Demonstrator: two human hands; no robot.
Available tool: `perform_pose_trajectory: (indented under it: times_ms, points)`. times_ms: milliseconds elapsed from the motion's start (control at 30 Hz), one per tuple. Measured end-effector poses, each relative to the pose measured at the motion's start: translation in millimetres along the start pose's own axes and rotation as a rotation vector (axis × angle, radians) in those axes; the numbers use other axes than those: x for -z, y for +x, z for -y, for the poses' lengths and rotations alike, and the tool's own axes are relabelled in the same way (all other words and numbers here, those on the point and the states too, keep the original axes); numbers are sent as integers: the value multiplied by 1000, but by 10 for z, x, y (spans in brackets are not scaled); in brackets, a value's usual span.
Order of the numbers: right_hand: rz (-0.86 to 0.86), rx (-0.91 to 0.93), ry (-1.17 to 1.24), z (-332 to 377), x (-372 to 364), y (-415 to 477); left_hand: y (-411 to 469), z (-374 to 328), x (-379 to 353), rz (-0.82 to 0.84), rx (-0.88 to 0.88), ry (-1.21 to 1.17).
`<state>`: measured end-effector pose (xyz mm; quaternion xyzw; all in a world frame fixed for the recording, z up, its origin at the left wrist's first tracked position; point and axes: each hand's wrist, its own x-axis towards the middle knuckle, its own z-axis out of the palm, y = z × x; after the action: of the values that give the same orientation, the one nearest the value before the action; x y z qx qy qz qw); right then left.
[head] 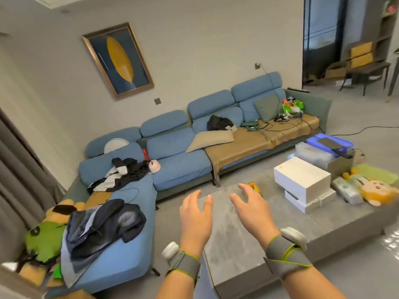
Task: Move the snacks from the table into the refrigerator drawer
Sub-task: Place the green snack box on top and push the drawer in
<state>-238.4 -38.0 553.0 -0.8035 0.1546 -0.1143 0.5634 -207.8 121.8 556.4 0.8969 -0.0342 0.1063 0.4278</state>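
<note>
A yellow-orange snack packet [254,188] lies flat on the low grey table [248,244], toward its far edge and left of the stacked white boxes [302,180]. Its long axis seems to run from far-left to near-right, but the right hand [250,209] covers its near-left part, so only a narrow strip shows past the fingers [245,189]. Its print is too blurred to read, and I cannot tell which end is the top.

Both hands are stretched out over the table, palms down. The right hand hovers just in front of the packet with fingers spread apart, gripping nothing; whether a fingertip touches the wrapper is not clear. The left hand [195,216] is also empty, fingers loosely apart, near the table's left edge. Each wrist wears a grey strap with green trim and a white puck-like piece.

To the right on the table sit 2 white boxes, 1 on the other, then a grey bin [341,162] with a blue-lidded container [330,143] behind it, and a plush toy [375,190] cut off by the right frame edge. Beyond the table a blue sofa [179,160] runs along the wall, strewn with dark clothes [125,171], cushions and cables. More clothing [103,225] is heaped on the near chaise. The whole view is tilted and slightly smeared. No refrigerator is in sight.
</note>
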Motion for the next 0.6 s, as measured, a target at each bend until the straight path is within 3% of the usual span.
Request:
perform_pose_trajectory:
  times_ms: [167,600]
  points:
    - [-29,-41,-150,-179,-38,594,541,114,-438,62,-27,25]
    - [96,-68,-436,-214,-586,2221,1990,793,-1172,122,162,-27]
